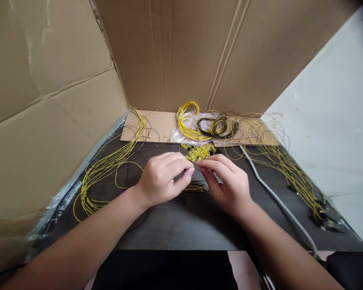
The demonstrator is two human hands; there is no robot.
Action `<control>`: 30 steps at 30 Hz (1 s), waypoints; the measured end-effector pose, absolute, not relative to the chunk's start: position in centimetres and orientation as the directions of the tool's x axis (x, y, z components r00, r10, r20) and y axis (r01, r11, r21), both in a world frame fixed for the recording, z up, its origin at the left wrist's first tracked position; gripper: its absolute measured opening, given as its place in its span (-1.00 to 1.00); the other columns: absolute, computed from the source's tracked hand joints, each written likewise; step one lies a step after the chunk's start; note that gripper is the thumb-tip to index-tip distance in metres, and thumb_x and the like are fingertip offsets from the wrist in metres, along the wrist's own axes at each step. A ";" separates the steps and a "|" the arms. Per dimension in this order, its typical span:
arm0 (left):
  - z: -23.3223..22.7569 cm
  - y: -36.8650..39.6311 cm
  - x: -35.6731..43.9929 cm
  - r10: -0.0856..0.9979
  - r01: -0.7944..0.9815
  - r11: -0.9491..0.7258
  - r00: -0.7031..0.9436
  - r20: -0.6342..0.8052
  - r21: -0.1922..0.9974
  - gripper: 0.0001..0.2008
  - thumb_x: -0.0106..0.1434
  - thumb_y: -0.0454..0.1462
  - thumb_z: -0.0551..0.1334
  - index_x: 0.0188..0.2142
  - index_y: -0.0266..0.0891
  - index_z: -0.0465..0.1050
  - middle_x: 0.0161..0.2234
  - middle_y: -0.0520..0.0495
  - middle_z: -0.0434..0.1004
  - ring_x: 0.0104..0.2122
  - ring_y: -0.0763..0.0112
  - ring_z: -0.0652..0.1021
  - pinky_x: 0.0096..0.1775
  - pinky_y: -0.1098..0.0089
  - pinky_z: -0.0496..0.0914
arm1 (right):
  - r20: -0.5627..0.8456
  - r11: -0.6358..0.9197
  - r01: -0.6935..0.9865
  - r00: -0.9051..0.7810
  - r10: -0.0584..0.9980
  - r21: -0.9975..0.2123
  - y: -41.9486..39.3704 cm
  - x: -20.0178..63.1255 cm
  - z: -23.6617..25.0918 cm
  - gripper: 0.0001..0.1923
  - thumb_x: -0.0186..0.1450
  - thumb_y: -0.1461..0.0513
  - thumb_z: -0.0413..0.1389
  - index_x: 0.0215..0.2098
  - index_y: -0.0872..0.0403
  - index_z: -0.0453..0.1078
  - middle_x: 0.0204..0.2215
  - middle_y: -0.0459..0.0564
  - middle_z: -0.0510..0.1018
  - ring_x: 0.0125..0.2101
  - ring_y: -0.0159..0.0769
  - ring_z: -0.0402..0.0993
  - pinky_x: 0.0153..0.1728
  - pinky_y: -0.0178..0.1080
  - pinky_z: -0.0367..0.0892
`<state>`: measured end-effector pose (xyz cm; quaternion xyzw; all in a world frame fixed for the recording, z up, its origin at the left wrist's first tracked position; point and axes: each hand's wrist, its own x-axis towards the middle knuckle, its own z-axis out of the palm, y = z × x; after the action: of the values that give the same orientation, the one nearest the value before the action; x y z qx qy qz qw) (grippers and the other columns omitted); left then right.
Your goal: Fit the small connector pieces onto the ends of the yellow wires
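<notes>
My left hand (166,175) and my right hand (226,179) meet fingertip to fingertip over the dark table, each closed in a pinch. Whatever lies between the fingertips is too small to make out. Just behind them sits a pile of small yellow-green pieces (201,152), partly covered by my fingers. Below the hands, the ends of a bunch of thin wires (196,186) show between my wrists. A loop of yellow wires (87,185) curves across the table beside my left forearm.
Yellow wire coils (181,125) and a black wire coil (234,128) lie on a clear plastic bag (177,136) at the back. Loose yellow wires (287,171) run down the right to black ends (320,219). A grey cable (275,201) crosses there. Cardboard walls (181,52) stand behind and left.
</notes>
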<state>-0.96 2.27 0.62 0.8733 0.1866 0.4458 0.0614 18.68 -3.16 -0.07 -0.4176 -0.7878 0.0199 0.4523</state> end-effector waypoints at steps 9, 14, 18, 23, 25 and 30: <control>0.6 2.1 -0.7 0.356 0.295 -0.931 0.599 0.718 0.216 -0.96 0.26 -0.38 0.21 -0.31 -0.25 0.44 -0.40 -0.03 0.54 -0.39 0.44 0.49 -0.28 0.38 0.42 | 0.655 0.631 0.683 -0.292 0.697 -0.367 -3.1 18.9 -0.5 -0.84 0.38 0.34 0.07 -0.12 0.01 0.39 -0.27 -0.01 0.53 -0.31 -0.34 0.46 -0.29 -0.26 0.38; 0.6 2.1 -1.1 0.384 0.347 -0.915 0.587 0.713 0.207 -0.89 0.22 -0.33 0.23 -0.23 -0.26 0.45 -0.33 -0.07 0.56 -0.34 0.36 0.54 -0.25 0.33 0.45 | 0.626 0.620 0.622 -0.253 0.738 -0.479 -3.1 18.7 -0.5 -0.91 0.39 0.33 0.05 -0.18 0.04 0.37 -0.34 -0.05 0.49 -0.36 -0.38 0.41 -0.33 -0.30 0.34; 0.7 2.2 -1.5 0.364 0.400 -0.905 0.549 0.752 0.146 -0.63 0.19 -0.19 0.26 -0.02 -0.26 0.40 -0.17 -0.17 0.55 -0.23 0.26 0.57 -0.20 0.29 0.49 | 0.621 0.609 0.610 -0.231 0.749 -0.507 -3.1 18.5 -0.6 -0.93 0.39 0.32 0.06 -0.21 0.05 0.36 -0.36 -0.06 0.49 -0.38 -0.39 0.39 -0.34 -0.31 0.32; 0.7 2.4 -1.7 0.248 0.419 -0.907 0.618 0.746 -0.046 -0.61 0.23 -0.17 0.32 0.04 -0.17 0.41 -0.13 -0.13 0.57 -0.21 0.30 0.59 -0.17 0.32 0.49 | 0.621 0.605 0.629 -0.238 0.747 -0.488 -2.9 18.5 -0.9 -0.94 0.38 0.31 0.07 -0.21 0.05 0.36 -0.38 -0.06 0.49 -0.41 -0.39 0.38 -0.37 -0.30 0.30; 0.8 2.5 -1.6 0.220 0.391 -0.918 0.648 0.729 -0.071 -0.70 0.25 -0.22 0.32 -0.02 -0.16 0.45 -0.18 -0.08 0.61 -0.25 0.35 0.60 -0.19 0.35 0.48 | 0.628 0.606 0.631 -0.232 0.743 -0.484 -2.8 18.6 -0.9 -0.94 0.38 0.31 0.07 -0.20 0.05 0.36 -0.38 -0.05 0.49 -0.40 -0.38 0.39 -0.38 -0.29 0.31; 1.0 2.5 -1.7 0.205 0.357 -0.933 0.627 0.752 -0.043 -0.80 0.25 -0.33 0.33 -0.12 -0.19 0.50 -0.24 -0.03 0.65 -0.29 0.39 0.61 -0.22 0.37 0.48 | 0.631 0.602 0.617 -0.210 0.747 -0.508 -2.8 18.7 -0.8 -0.94 0.38 0.30 0.08 -0.19 0.04 0.38 -0.35 -0.04 0.53 -0.39 -0.37 0.42 -0.36 -0.29 0.36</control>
<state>-1.69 2.48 0.99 0.8969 0.1568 0.4026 -0.0943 18.66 -2.82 -0.76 -0.4402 -0.7743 0.0726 0.4487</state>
